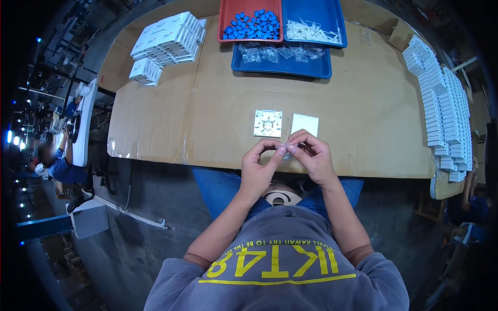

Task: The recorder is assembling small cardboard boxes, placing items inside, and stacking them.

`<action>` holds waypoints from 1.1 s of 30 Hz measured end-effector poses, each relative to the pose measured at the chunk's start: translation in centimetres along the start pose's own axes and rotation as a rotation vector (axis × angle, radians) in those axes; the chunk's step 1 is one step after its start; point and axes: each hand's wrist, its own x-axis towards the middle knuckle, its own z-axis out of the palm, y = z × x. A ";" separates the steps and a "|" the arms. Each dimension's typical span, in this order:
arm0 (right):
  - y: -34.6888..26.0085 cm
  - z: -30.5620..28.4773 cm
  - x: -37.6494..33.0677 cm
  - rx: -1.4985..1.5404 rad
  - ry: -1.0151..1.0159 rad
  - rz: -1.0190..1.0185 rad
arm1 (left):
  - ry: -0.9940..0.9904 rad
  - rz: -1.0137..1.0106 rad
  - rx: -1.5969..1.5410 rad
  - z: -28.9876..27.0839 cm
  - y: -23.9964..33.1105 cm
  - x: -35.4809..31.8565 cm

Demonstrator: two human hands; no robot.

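Both forearms come up from six o'clock, bare below short grey sleeves, and converge just past centre. The left hand (258, 165) sits at about eleven o'clock of the right hand (313, 155), fingers curled, thumb and forefinger pinched together. The right hand mirrors it, knuckles up, fingertips closed and meeting the left's between them. Wrists are bent slightly inward.
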 end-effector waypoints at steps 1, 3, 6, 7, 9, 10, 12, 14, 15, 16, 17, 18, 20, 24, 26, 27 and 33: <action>-0.1 -0.1 0.0 -0.008 0.001 0.016 | -0.008 0.000 -0.024 -0.1 0.0 0.1; -0.4 -0.1 0.0 -0.017 0.003 0.031 | -0.031 -0.006 -0.028 -0.4 0.0 0.3; -0.4 -0.3 -0.1 -0.053 0.012 0.050 | -0.058 -0.006 0.005 -0.7 0.0 0.3; -0.1 -0.5 -0.2 -0.067 -0.001 0.045 | -0.062 0.001 0.043 -0.7 0.0 0.3; 0.0 -0.8 -0.3 -0.081 -0.014 0.040 | -0.072 -0.029 0.009 -0.6 -0.1 0.3; 0.0 -0.9 -0.3 -0.064 -0.015 0.041 | -0.081 -0.058 -0.024 -0.7 0.0 0.3; -0.2 -1.2 -0.3 -0.047 -0.018 0.043 | -0.105 -0.129 -0.027 -1.1 -0.3 0.6; -0.4 -1.8 -0.3 -0.101 0.003 0.095 | -0.129 -0.201 -0.031 -1.6 -0.3 1.1; -0.5 -2.1 -0.4 -0.102 0.002 0.095 | -0.161 -0.149 0.004 -1.9 -0.2 1.4; -0.7 -2.4 -0.5 -0.147 -0.017 0.086 | -0.192 -0.096 0.038 -2.0 -0.2 1.5; -0.8 -2.5 -0.6 -0.191 -0.036 0.077 | -0.191 -0.097 0.038 -1.9 -0.1 1.5; -0.7 -2.4 -0.7 -0.191 -0.036 0.077 | -0.195 -0.091 0.053 -1.9 0.2 1.4; -0.6 -2.2 -0.9 -0.192 0.000 0.019 | -0.200 -0.087 0.068 -1.7 0.1 1.3; -1.2 -2.2 -0.5 -0.248 0.021 0.024 | -0.127 -0.157 -0.021 -0.9 -0.2 1.6; -1.6 -2.4 -0.3 -0.353 -0.005 0.032 | -0.081 -0.261 -0.119 -1.1 -0.2 1.7; -1.8 -2.4 -0.1 -0.352 -0.005 0.033 | -0.176 -0.464 -0.186 -1.7 -0.1 1.8; -2.6 -2.7 0.1 -0.384 -0.119 -0.026 | -0.133 -0.581 -0.348 -1.7 -1.8 0.9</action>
